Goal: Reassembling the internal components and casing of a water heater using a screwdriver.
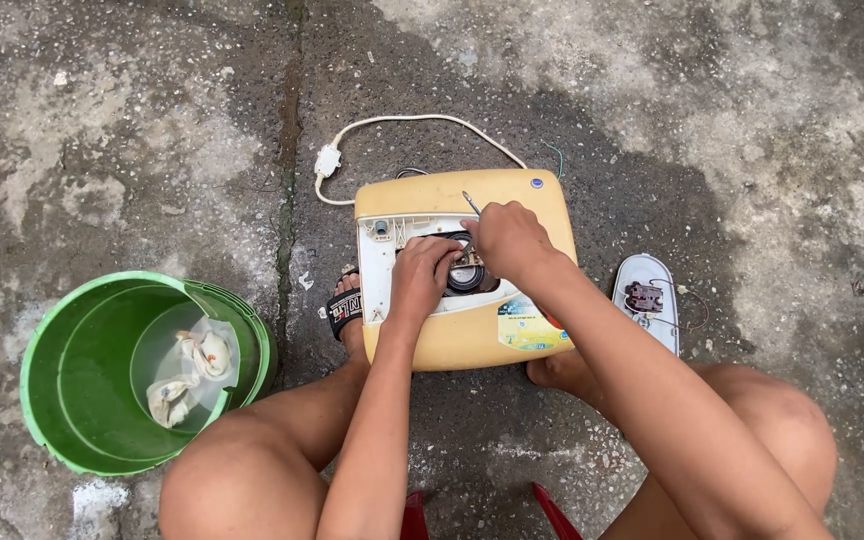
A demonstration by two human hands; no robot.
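the left hand (422, 275) should keep its curled fingers pressed on the dark round part (467, 272) inside the opened yellow appliance casing (462, 345), while the right hand (508, 238), pinching a thin metal tool (471, 202) pointing to 11 o'clock, works slowly and straight.

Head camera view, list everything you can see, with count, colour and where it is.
appliance housing: one, yellow, open, on the ground at centre
power cord: one, white, looping behind the housing
detached cover panel: one, pale grey, right of the housing
bucket: one, green, at left
crumpled rags: pale, inside the bucket
sandal: one, black strap, left of the housing
concrete ground: grey, damp patches
tool: one, thin, metal, in the right hand
left hand: in the housing opening
right hand: over the opening, gripping the tool
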